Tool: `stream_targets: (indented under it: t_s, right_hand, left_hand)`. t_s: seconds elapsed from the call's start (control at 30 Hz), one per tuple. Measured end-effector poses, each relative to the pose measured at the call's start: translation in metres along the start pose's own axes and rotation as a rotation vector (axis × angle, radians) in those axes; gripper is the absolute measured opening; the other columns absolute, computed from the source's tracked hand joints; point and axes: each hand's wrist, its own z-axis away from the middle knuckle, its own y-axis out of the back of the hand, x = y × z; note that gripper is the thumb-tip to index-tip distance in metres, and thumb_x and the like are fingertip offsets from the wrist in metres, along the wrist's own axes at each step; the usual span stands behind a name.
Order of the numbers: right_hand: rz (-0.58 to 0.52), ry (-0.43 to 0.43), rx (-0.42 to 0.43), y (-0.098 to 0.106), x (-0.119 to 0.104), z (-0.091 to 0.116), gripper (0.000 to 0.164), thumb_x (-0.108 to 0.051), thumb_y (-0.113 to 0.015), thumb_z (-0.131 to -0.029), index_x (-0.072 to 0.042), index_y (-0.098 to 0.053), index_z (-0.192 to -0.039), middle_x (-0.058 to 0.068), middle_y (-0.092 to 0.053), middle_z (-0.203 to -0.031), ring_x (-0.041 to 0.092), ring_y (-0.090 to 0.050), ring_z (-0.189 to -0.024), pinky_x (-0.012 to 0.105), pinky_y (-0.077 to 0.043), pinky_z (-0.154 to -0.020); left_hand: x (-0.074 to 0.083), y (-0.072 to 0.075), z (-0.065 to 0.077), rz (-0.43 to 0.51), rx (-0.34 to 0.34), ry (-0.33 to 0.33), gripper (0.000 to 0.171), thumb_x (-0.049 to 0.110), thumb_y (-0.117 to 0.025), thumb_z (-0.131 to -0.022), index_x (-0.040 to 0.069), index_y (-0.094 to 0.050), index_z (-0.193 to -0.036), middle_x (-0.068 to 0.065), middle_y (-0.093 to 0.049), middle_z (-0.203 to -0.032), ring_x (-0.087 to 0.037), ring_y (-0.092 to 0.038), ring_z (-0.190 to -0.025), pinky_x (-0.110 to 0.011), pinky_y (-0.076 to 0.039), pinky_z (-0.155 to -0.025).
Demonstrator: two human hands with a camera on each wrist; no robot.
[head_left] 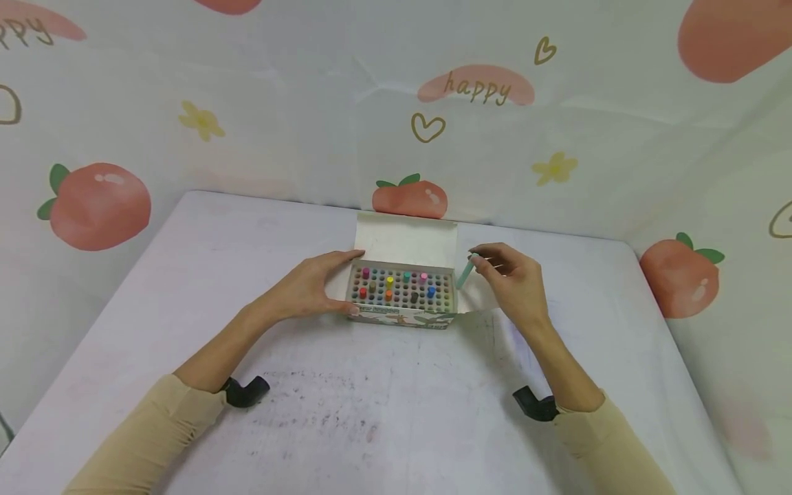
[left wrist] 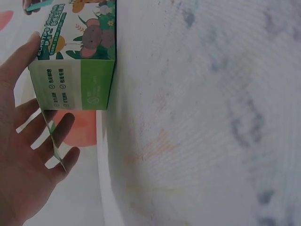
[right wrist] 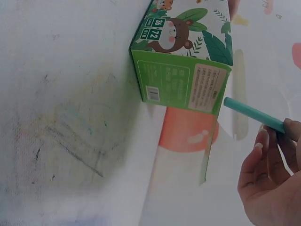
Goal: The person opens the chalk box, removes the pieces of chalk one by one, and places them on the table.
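Observation:
A chalk box (head_left: 405,317) with an animal-printed front stands on the white table, its pale lid (head_left: 405,237) raised at the back. Inside, a tray of small round holes carries several chalk sticks in different colours. My left hand (head_left: 303,287) holds the box at its left end, thumb at the front corner and fingers reaching to the rear; in the left wrist view they spread behind a side flap (left wrist: 52,136). Beside the right end, my right hand (head_left: 518,283) pinches a teal chalk stick (right wrist: 251,113) by its upper end, tilted with the lower tip near the box's right edge.
The white tabletop (head_left: 322,419) has dark smudges in front of the box. A pale cloth backdrop (head_left: 297,137) with peaches and the word happy hangs behind it. Black curved pieces (head_left: 247,392) jut out at both sleeve cuffs. A right side flap (right wrist: 210,150) sticks out.

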Motion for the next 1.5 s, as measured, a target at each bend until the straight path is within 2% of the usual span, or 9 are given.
stream_targets:
  t_s: [0.2,0.5,0.8,0.97,1.13,1.37,1.5]
  right_hand:
    - [-0.056,-0.024,0.005,0.009,0.000,0.004,0.017,-0.011,-0.070,-0.093,0.000,-0.072,-0.106,0.010,-0.072,-0.098,0.025,-0.068,-0.082,0.022,-0.055,-0.078]
    - [-0.022,-0.100,0.028,0.021,0.007,0.012,0.018,-0.008,-0.070,-0.092,0.001,-0.072,-0.108,0.013,-0.072,-0.097,0.020,-0.068,-0.081,0.020,-0.052,-0.078]
    - [-0.115,-0.096,0.045,0.032,0.012,0.020,0.020,-0.007,-0.069,-0.093,0.006,-0.069,-0.109,0.007,-0.072,-0.098,0.018,-0.072,-0.077,0.029,-0.058,-0.070]
    - [-0.109,-0.126,0.050,0.038,0.017,0.026,0.022,-0.005,-0.068,-0.094,0.009,-0.068,-0.111,0.005,-0.071,-0.098,0.014,-0.072,-0.074,0.030,-0.058,-0.068]
    - [-0.078,-0.191,0.017,0.042,0.021,0.032,0.021,-0.010,-0.068,-0.095,0.006,-0.069,-0.109,0.011,-0.072,-0.098,0.013,-0.073,-0.075,0.030,-0.058,-0.071]
    - [0.021,-0.268,-0.051,0.046,0.029,0.037,0.024,-0.014,-0.068,-0.096,0.003,-0.071,-0.111,0.021,-0.071,-0.101,0.011,-0.073,-0.075,0.029,-0.058,-0.071]
    - [0.063,-0.295,-0.106,0.048,0.033,0.040,0.026,-0.016,-0.067,-0.096,0.004,-0.070,-0.113,0.022,-0.071,-0.102,0.019,-0.074,-0.077,0.030,-0.058,-0.071]
  left_hand:
    - [-0.002,0.002,0.001,-0.002,0.001,0.007,0.103,0.038,-0.091,-0.070,0.013,-0.037,-0.154,-0.012,-0.046,-0.149,-0.029,-0.043,-0.136,-0.051,-0.038,-0.107]
    - [-0.003,0.004,0.002,-0.021,-0.003,0.006,0.103,0.038,-0.091,-0.070,0.014,-0.036,-0.155,-0.012,-0.047,-0.148,-0.029,-0.045,-0.134,-0.050,-0.039,-0.105]
    - [-0.005,0.008,0.006,-0.028,-0.002,-0.001,0.102,0.040,-0.089,-0.071,0.014,-0.037,-0.154,-0.014,-0.046,-0.150,-0.031,-0.043,-0.136,-0.053,-0.038,-0.106]
    - [-0.007,0.008,0.008,-0.021,-0.002,-0.001,0.100,0.040,-0.089,-0.072,0.015,-0.038,-0.154,-0.014,-0.046,-0.150,-0.033,-0.042,-0.138,-0.055,-0.037,-0.107]
    - [-0.007,0.008,0.009,-0.023,-0.006,0.017,0.100,0.041,-0.089,-0.072,0.017,-0.037,-0.155,-0.013,-0.044,-0.152,-0.032,-0.039,-0.140,-0.055,-0.036,-0.108]
    - [-0.007,0.008,0.009,-0.020,-0.005,0.022,0.100,0.043,-0.088,-0.072,0.018,-0.038,-0.155,-0.013,-0.043,-0.153,-0.033,-0.038,-0.141,-0.055,-0.034,-0.109]
    - [-0.007,0.007,0.010,-0.022,-0.017,0.039,0.099,0.042,-0.088,-0.073,0.018,-0.036,-0.155,-0.012,-0.041,-0.154,-0.032,-0.036,-0.142,-0.055,-0.033,-0.111]
